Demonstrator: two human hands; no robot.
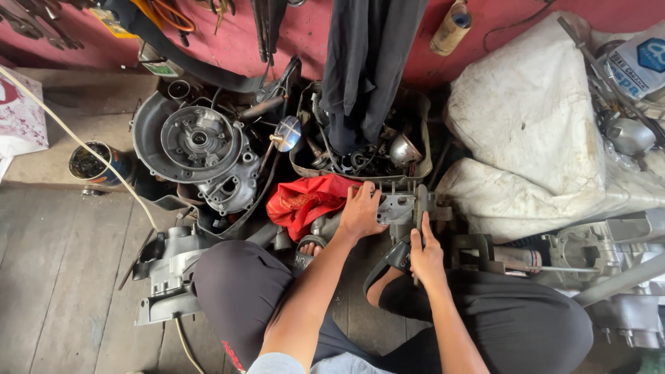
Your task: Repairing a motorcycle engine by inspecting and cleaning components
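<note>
I sit on a wooden floor with my knees apart, in dark trousers. My left hand (360, 211) rests flat on a grey metal engine part (396, 206) in front of me, holding it down. My right hand (424, 255) is closed around a dark, flat tool (420, 202) that stands upright against that part. A red cloth (305, 199) lies bunched just left of my left hand.
A grey engine casing (201, 142) sits at the back left, another casing (170, 266) by my left knee. A metal tray (360, 163) of small parts stands behind. White sacks (533, 118) fill the right side. A tin can (93, 165) stands at far left.
</note>
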